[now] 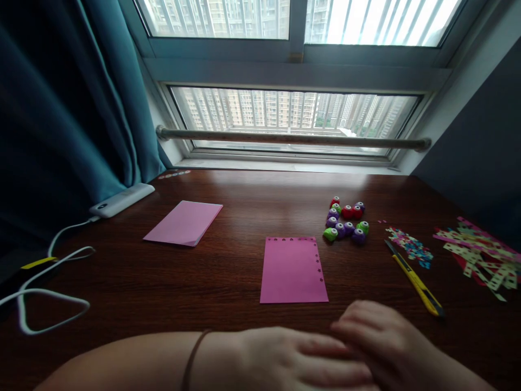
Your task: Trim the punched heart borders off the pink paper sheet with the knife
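My left hand (pixel 297 358), with a thin brown band at the wrist, reaches in from the lower left, its fingers stretched out. Its fingertips overlap my right hand (pixel 382 336), which is curled at the lower right; whatever may be inside its fingers is hidden. Just beyond the hands a pink sheet (pixel 291 277) lies flat on the table, with small shapes cut along its top edge and down its right edge. Several small red, green and purple craft punches (pixel 349 228) stand behind it to the right. A yellow utility knife (pixel 415 279) lies beyond my right hand.
Paper confetti (pixel 411 247) and a heap of punched paper strips (pixel 484 252) lie at the right. Paler pink sheets (pixel 185 222) rest at the left. A white device (pixel 122 201) trails a white cable (pixel 52 296) near the curtain. A window rail (pixel 285 137) runs behind the table.
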The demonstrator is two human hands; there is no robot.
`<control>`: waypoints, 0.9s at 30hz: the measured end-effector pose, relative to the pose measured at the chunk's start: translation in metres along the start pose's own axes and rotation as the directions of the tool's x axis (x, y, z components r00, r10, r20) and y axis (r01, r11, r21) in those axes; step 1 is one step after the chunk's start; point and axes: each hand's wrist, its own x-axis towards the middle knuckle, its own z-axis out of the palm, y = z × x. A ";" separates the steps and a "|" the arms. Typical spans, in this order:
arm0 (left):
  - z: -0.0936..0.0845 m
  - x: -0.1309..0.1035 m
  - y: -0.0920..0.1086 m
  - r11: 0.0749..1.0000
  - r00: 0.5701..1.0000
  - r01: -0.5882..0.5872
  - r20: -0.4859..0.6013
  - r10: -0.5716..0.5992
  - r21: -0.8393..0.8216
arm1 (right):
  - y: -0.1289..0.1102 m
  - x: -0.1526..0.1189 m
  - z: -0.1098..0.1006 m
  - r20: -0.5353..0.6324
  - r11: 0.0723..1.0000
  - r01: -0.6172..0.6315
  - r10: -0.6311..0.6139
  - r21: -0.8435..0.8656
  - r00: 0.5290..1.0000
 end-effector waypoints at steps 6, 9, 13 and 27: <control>-0.021 -0.038 -0.030 0.683 0.799 0.587 -0.175 -0.575 0.435 | 0.099 -0.065 -0.004 -0.412 0.642 -0.642 0.496 -0.418 0.764; -0.007 -0.051 -0.043 0.579 0.689 0.692 -0.155 -0.708 0.432 | 0.122 -0.085 0.004 -0.375 0.479 -0.693 0.601 -0.538 0.706; 0.006 -0.057 -0.046 0.596 0.684 0.693 -0.107 -0.722 0.406 | 0.134 -0.092 0.015 -0.285 0.491 -0.729 0.698 -0.477 0.657; 0.002 -0.054 -0.032 0.719 0.759 0.648 -0.143 -0.635 0.252 | 0.056 -0.019 -0.014 -0.248 0.829 -0.558 0.531 -0.048 0.810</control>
